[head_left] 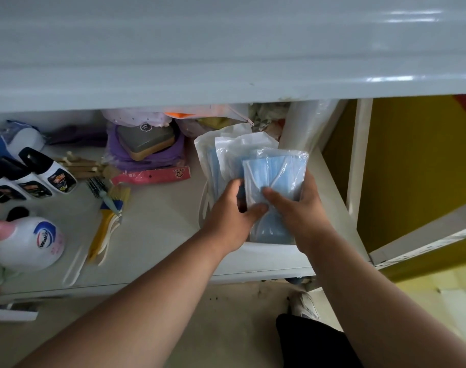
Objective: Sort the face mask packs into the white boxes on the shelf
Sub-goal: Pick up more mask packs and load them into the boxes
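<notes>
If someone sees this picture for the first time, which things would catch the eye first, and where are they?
The eye goes first to the two hands at the centre right: the right hand and the left hand both hold a clear pack of blue face masks over a white box on the shelf. More mask packs stand behind it. At far left, a white soap bottle lies on its side.

Pale blue face mask packs (275, 176) in clear wrap, a white box (269, 251), a purple pouch (146, 155).
</notes>
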Tool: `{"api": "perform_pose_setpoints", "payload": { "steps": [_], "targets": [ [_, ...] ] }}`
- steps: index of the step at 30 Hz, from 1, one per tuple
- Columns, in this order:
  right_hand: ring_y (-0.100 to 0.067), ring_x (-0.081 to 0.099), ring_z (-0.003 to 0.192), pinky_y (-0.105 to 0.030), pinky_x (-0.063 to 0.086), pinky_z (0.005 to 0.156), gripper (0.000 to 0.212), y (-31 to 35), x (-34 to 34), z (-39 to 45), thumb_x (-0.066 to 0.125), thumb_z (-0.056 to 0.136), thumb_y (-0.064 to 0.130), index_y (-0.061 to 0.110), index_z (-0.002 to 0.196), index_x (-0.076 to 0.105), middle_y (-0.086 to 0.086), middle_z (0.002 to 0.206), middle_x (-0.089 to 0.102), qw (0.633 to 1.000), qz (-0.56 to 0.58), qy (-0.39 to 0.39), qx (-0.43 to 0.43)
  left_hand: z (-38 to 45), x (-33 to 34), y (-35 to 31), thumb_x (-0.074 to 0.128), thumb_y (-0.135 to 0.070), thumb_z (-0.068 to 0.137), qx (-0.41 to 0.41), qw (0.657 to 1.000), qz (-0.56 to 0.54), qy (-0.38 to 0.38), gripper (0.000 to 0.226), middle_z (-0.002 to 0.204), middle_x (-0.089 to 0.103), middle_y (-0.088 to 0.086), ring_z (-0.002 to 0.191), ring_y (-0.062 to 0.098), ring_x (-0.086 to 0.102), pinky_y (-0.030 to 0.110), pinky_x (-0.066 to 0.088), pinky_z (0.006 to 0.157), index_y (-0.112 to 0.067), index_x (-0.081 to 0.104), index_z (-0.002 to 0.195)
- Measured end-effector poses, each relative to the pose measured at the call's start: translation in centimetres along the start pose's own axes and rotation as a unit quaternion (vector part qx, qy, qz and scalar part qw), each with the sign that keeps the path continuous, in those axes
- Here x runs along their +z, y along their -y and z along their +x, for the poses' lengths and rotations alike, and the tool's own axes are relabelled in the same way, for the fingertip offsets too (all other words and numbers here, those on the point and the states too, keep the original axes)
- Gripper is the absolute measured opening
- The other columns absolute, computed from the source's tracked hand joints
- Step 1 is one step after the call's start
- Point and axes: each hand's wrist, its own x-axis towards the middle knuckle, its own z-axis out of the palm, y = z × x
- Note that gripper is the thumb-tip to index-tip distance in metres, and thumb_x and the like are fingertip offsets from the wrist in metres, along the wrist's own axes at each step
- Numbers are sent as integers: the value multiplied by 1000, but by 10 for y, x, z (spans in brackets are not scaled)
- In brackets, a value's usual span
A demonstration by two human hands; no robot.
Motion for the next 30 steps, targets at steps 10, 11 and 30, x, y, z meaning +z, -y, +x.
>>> {"api": "perform_pose_setpoints", "payload": {
  "steps": [10, 11, 30],
  "targets": [
    [-34, 81, 115, -63, 66, 99, 44, 11, -11, -1, 80, 104, 20, 22, 143, 61, -10, 128, 80, 996, 77, 41, 27, -2, -4, -7, 82, -28, 94, -37, 996, -27, 76, 41, 118, 80, -7, 113, 15, 76, 48, 58, 105, -30, 68, 132],
    [-33, 81, 114, -61, 66, 98, 45, 14, -12, -1, 82, 102, 22, 21, 143, 62, -9, 126, 81, 997, 72, 36, 21, -1, -4, -8, 82, -26, 95, -39, 996, -33, 74, 40, 119, 80, -6, 113, 16, 76, 49, 58, 105, -27, 68, 132],
    [-25, 82, 109, -56, 68, 96, 21, 88, -5, -60, 59, 116, 36, 29, 135, 64, -7, 122, 80, 995, 93, 9, -40, -50, -16, -90, 81, -33, 95, 15, 985, -143, 98, 53, 130, 74, 0, 120, 22, 73, 51, 60, 102, -29, 53, 141]
  ]
}}
